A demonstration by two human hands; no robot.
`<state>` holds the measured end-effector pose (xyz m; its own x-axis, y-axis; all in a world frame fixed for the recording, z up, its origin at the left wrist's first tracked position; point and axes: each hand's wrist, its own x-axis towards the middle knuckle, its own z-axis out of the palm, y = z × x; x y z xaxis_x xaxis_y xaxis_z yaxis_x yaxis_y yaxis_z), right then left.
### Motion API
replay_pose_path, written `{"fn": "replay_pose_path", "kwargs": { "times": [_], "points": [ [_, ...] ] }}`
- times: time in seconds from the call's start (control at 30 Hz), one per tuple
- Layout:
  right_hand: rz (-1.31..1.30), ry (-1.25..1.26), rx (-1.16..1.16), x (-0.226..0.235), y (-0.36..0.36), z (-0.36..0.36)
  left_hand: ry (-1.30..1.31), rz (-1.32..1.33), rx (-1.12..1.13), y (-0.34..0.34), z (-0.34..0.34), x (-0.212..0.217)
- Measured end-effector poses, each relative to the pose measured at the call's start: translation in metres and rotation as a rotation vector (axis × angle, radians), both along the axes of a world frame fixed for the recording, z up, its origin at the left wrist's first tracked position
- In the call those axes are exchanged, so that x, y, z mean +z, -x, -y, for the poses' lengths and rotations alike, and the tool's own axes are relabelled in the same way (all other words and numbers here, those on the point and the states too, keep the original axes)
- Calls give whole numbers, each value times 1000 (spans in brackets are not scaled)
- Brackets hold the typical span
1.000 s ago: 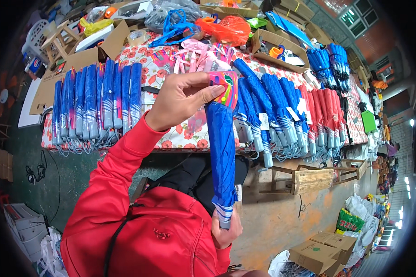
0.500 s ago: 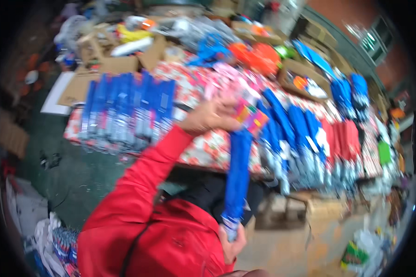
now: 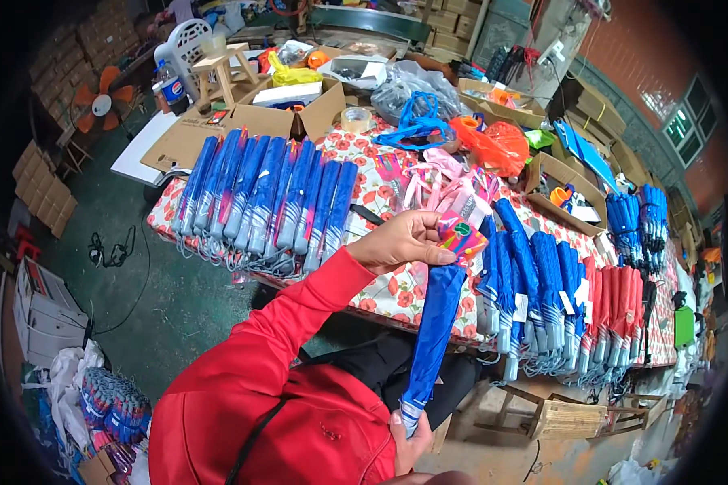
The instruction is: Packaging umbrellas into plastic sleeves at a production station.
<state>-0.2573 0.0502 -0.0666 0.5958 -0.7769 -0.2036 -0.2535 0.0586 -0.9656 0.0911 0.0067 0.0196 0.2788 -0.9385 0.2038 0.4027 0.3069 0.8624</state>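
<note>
Left of the left hand (image 3: 404,242), a row of blue umbrellas (image 3: 263,202) lies side by side on a flowered tablecloth (image 3: 395,301), grey handles toward the person. The left hand is closed to a narrow pinch, thumb and fingers gripping a colourful printed sleeve (image 3: 463,237). Below it and near the body, the right hand (image 3: 410,447) is wrapped around the grey handle end of the folded umbrella (image 3: 435,343), which stretches between the two hands. Its long axis runs from the right hand upward and slightly rightward, the top end pointing away from the body to the sleeve just under the left thumb; how far the sleeve covers it, I cannot tell. Right of the left hand lie more blue umbrellas (image 3: 548,279), then red umbrellas (image 3: 615,303) farther right. A second ago the held umbrella stood almost straight up in view; now its top leans to the right. Both grips are unchanged, and the view has swung left, bringing in an orange-bladed fan (image 3: 103,103) far left of the hands.
</note>
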Motion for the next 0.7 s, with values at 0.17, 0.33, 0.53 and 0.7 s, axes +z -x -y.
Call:
{"fn": "replay_pose_path", "kwargs": {
  "times": [0.17,0.33,0.53,0.7],
  "points": [
    [304,-321,146,-12,6,10,195,-248,-164,10,3,-15],
    [525,-619,282,-20,16,17,222,-233,-289,14,7,-20],
    [787,-769,303,-20,0,17,390,-150,-482,35,13,3],
    [313,-126,10,-14,-16,25,220,-270,-55,20,4,-6]
  ]
}}
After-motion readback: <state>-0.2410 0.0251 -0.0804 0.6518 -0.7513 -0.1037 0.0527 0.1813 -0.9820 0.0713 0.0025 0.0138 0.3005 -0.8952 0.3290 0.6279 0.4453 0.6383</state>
